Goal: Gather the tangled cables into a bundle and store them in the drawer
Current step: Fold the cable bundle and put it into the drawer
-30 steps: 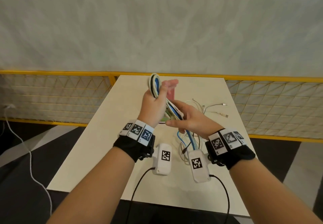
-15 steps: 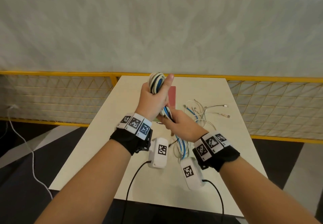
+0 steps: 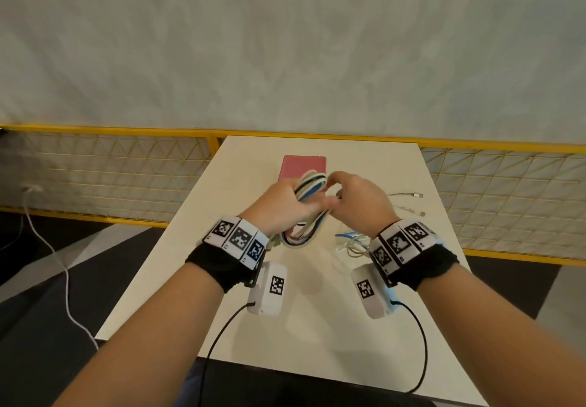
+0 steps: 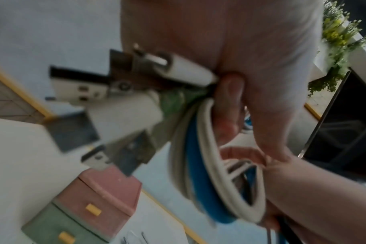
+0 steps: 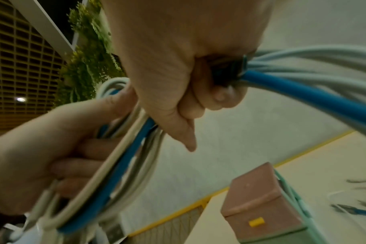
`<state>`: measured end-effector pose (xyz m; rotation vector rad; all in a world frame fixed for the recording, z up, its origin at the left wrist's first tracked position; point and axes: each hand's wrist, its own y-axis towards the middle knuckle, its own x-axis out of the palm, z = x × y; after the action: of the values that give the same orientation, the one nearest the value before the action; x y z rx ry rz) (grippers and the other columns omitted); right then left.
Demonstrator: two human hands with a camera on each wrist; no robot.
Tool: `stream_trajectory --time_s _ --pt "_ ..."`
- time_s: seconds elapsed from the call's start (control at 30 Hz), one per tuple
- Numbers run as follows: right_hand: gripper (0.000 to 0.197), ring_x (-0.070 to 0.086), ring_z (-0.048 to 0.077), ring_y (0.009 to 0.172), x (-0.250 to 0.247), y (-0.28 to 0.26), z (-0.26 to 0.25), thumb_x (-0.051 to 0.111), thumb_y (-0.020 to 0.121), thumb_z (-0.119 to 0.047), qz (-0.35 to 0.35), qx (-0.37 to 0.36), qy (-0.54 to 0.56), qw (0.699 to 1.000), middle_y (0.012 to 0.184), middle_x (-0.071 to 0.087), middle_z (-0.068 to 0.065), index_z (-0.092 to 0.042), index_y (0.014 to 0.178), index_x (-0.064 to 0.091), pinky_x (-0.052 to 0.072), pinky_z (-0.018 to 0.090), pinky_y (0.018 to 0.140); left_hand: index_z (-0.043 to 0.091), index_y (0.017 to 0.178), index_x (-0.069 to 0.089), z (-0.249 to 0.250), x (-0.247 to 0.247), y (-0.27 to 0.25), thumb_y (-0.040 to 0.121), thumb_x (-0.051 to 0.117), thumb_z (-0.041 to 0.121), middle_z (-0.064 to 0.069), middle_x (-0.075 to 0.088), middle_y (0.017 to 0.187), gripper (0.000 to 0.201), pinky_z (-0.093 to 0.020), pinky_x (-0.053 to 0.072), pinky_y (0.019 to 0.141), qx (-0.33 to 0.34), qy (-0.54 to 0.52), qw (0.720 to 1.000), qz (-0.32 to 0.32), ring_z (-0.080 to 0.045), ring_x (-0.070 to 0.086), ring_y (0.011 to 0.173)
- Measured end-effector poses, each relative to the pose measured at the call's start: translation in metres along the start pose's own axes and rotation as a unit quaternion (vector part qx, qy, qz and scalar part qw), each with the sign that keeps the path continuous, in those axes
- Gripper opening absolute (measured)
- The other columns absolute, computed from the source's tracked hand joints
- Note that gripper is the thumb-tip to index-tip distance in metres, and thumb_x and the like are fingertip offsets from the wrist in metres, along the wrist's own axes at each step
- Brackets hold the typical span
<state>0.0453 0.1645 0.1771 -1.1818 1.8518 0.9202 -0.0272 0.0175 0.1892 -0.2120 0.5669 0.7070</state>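
A looped bundle of white, blue and black cables (image 3: 310,188) is held above the table, in front of the drawer unit. My left hand (image 3: 312,203) grips its middle, fingers curled round the strands. My right hand (image 3: 333,184) closes in a fist on the loop's far end. In the right wrist view the fist (image 5: 198,79) clamps blue and pale cables (image 5: 303,85). In the left wrist view the coil (image 4: 198,165) and several USB plugs (image 4: 136,79) stick out of my left hand. The small drawer unit (image 3: 302,165) has a pink top; its pink and green drawers (image 4: 98,203) are closed.
Loose cable ends (image 3: 352,243) trail on the white table (image 3: 317,327) under my right wrist, with more plugs (image 3: 409,195) further right. A yellow mesh railing (image 3: 126,178) runs behind the table. A white cord (image 3: 63,264) lies on the floor at left.
Both hands came down and forward, tipping the upright bundle flatter over the table. My right hand moved from the bundle's lower part to its far loop end.
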Motion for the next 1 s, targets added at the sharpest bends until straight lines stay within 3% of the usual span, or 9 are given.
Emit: stream_trajectory --time_s 0.1,0.17,0.3,0.4,0.47,0.57,0.67,0.8,1.0 --pt "0.041 0.062 0.02 0.084 -0.004 0.0 -0.007 0.062 0.077 -0.013 0.008 0.003 0.02 1.0 0.088 0.064 0.0 -0.022 0.116 0.054 0.049 0.03 0.07 0.005 0.085 0.066 -0.003 0.002 0.0 0.074 0.08 0.046 0.007 0.045 0.049 0.045 -0.02 0.034 0.046 -0.015 0.005 0.999 -0.046 -0.008 0.039 0.04" --pt "0.034 0.06 0.018 0.078 -0.005 0.001 -0.005 0.066 0.075 -0.014 -0.014 -0.012 0.042 0.999 0.086 0.063 -0.003 -0.021 0.107 0.055 0.047 0.029 0.067 0.011 0.079 0.066 -0.007 0.001 0.001 0.072 0.083 0.041 0.007 0.053 0.052 0.036 -0.019 0.037 0.049 -0.026 0.036 0.997 -0.066 -0.006 0.046 0.042" --pt "0.012 0.059 0.014 0.076 -0.016 -0.003 0.008 0.062 0.087 -0.023 -0.187 -0.063 0.147 0.969 0.088 0.065 0.002 -0.018 0.097 0.059 0.049 0.035 0.072 0.016 0.081 0.065 -0.019 -0.002 -0.001 0.082 0.071 0.024 0.012 0.065 0.056 0.009 -0.014 0.041 0.056 -0.014 0.067 0.996 -0.056 0.003 0.058 0.052" --pt "0.013 0.063 0.013 0.079 -0.025 -0.01 0.021 0.048 0.097 -0.031 -0.236 -0.064 0.172 0.954 0.089 0.067 0.006 -0.029 0.088 0.057 0.05 0.028 0.077 0.012 0.102 0.052 -0.022 -0.004 -0.002 0.087 0.067 0.024 0.002 0.067 0.077 0.025 -0.024 0.046 0.066 -0.016 0.031 0.999 -0.02 -0.01 0.062 0.069" --pt "0.024 0.065 0.014 0.089 -0.023 -0.013 0.029 0.042 0.099 -0.03 -0.224 -0.052 0.221 0.948 0.094 0.069 0.009 -0.017 0.09 0.06 0.048 0.024 0.083 0.009 0.088 0.059 -0.014 -0.005 -0.004 0.093 0.062 0.026 0.004 0.06 0.067 0.018 -0.021 0.042 0.063 -0.002 0.009 1.0 0.006 -0.009 0.055 0.063" --pt "0.024 0.064 0.017 0.088 -0.013 -0.016 0.034 0.04 0.1 -0.023 -0.179 -0.04 0.328 0.927 0.09 0.067 0.011 -0.011 0.094 0.06 0.049 0.025 0.082 0.013 0.068 0.059 -0.003 0.0 -0.005 0.1 0.051 0.021 0.013 0.059 0.053 0.034 -0.011 0.042 0.061 -0.004 -0.106 0.994 0.002 0.002 0.058 0.056" --pt "0.022 0.055 0.015 0.066 -0.002 -0.017 0.034 0.037 0.101 -0.018 -0.116 -0.013 0.388 0.914 0.072 0.053 0.001 -0.009 0.088 0.053 0.049 0.03 0.069 0.016 0.063 0.052 -0.002 0.008 -0.002 0.102 0.047 0.018 0.004 0.046 0.057 0.039 -0.027 0.05 0.067 -0.015 -0.261 0.965 -0.012 -0.014 0.053 0.057" --pt "0.023 0.035 0.006 0.049 -0.003 -0.015 0.019 0.036 0.102 -0.018 -0.045 0.054 0.436 0.897 0.061 0.039 -0.005 -0.011 0.085 0.05 0.033 0.022 0.052 0.018 0.06 0.051 -0.001 0.018 0.005 0.098 0.054 0.034 0.005 0.042 0.047 0.042 -0.032 0.052 0.057 -0.027 -0.187 0.98 0.055 -0.013 0.043 0.043" --pt "0.031 0.038 0.013 0.05 -0.006 -0.011 -0.012 0.029 0.099 -0.018 0.028 0.093 0.482 0.871 0.062 0.043 0.005 -0.004 0.085 0.053 0.034 0.028 0.053 0.02 0.057 0.047 0.003 0.026 0.011 0.089 0.059 0.053 0.001 0.047 0.048 0.047 -0.022 0.039 0.04 -0.024 -0.067 0.984 0.164 -0.017 0.051 0.041"
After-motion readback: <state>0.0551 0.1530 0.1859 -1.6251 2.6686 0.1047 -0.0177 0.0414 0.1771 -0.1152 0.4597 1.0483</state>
